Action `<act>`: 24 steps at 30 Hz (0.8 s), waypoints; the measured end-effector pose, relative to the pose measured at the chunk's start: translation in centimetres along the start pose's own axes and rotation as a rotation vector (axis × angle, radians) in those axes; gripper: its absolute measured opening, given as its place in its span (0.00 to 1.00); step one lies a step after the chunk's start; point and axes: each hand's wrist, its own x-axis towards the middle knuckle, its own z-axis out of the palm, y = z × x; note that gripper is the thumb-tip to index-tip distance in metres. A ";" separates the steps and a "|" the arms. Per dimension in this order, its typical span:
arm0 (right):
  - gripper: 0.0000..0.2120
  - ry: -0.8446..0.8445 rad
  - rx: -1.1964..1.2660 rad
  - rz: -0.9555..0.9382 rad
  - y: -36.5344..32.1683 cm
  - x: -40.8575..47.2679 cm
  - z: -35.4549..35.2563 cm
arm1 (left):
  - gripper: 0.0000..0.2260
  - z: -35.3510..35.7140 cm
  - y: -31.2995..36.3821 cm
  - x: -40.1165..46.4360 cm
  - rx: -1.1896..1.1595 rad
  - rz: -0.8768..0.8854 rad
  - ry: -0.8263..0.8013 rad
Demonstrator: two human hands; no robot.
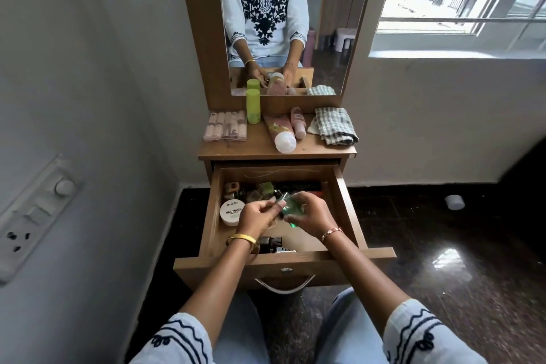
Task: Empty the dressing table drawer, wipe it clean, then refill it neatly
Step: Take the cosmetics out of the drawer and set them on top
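The wooden drawer (348,210) of the dressing table stands pulled out in front of me. Inside lie a white nail polish remover tub (232,213), several small dark bottles (245,190) along the back, and more bottles (270,244) near the front. My right hand (307,213) grips a small green glass bottle (288,207) above the drawer's middle. My left hand (258,214) hovers just left of it, its fingers curled against the bottle's cap; what they pinch is partly hidden.
On the tabletop (257,151) stand a green bottle (253,106), a pink palette box (226,126), two lying tubes (280,133) and a folded checked cloth (334,125). A mirror (283,21) rises behind. Wall at left, dark glossy floor (443,245) at right, with a small white cap (454,202).
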 end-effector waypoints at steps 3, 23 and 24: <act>0.21 0.000 0.057 -0.016 -0.9 0.0 0.8 | 0.10 -0.1 -0.1 0.2 0.161 0.071 0.067; 0.17 -0.496 -0.396 0.066 -1.7 0.3 4.5 | 0.21 -1.3 0.3 0.6 0.005 -0.125 0.488; 0.17 -0.491 -0.402 0.065 -1.6 0.3 4.5 | 0.22 -1.2 0.3 0.6 0.003 -0.132 0.480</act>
